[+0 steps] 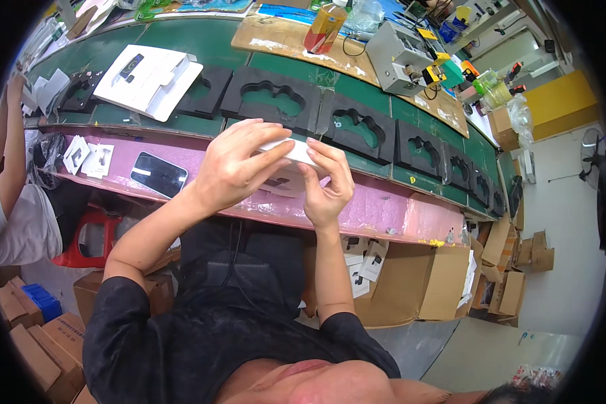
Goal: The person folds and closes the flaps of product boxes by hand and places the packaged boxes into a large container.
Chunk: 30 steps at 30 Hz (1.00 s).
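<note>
A small white box is held up between my two hands, over the near edge of the bench. My left hand grips its left side, with the fingers across the top. On the right side, my right hand holds it with bent fingers and the thumb near its front. Part of the box is hidden behind my fingers. Just beyond it lie black foam trays with shaped cutouts, in a row along the green bench. A flattened white printed carton rests on the foam at the left.
A phone and printed cards lie on the pink ledge. Under the ledge stands an open cardboard box with small white packages. Behind the foam are a bottle and a grey machine. Another person sits at the left.
</note>
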Tool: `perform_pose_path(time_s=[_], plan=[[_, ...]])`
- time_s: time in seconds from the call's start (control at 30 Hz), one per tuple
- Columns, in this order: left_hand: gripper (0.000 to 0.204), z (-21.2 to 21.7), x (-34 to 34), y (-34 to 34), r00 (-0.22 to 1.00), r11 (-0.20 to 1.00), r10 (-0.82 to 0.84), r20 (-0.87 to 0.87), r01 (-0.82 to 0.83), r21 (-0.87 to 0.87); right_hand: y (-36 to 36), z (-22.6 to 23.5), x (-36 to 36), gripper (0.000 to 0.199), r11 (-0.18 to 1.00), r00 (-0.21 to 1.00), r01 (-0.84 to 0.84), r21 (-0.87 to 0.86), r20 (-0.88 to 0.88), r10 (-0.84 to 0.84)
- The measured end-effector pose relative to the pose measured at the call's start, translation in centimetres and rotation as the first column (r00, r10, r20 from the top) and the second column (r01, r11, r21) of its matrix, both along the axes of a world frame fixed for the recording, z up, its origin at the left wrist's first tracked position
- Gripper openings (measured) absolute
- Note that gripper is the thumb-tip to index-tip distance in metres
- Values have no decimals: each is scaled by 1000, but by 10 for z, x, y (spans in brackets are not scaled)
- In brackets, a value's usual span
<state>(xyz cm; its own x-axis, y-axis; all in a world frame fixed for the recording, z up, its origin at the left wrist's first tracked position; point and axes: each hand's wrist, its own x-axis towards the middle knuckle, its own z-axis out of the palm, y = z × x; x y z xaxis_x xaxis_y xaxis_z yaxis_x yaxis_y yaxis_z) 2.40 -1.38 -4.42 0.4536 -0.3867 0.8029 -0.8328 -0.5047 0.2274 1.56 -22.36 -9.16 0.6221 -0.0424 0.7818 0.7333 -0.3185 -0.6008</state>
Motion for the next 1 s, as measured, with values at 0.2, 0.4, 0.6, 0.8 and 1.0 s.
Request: perform_pose_path(time_s=[0.2, 0.4, 0.6, 0.8, 1.0], plan=[[34, -7, 3, 4, 999, 1000, -27, -28, 27, -7, 3, -3, 1, 25, 1000, 999, 10, 1, -32, -10], [36, -6, 6, 9, 997, 997, -73, -10, 74, 33, 5, -4, 4, 27, 999, 1000, 8, 38, -29, -7], [35, -7, 6, 10, 997, 996, -83, -11, 83, 35, 4, -4, 6, 27, 999, 1000, -9, 41, -25, 10], [33, -4, 7, 12, 994, 995, -98, -54, 99, 20, 6, -4, 5, 27, 999, 999, -3, 54, -38, 5], [30, -7, 8, 13, 992, 992, -123, -36, 123, -10, 4, -3, 2, 29, 999, 999, -15, 34, -36, 16]])
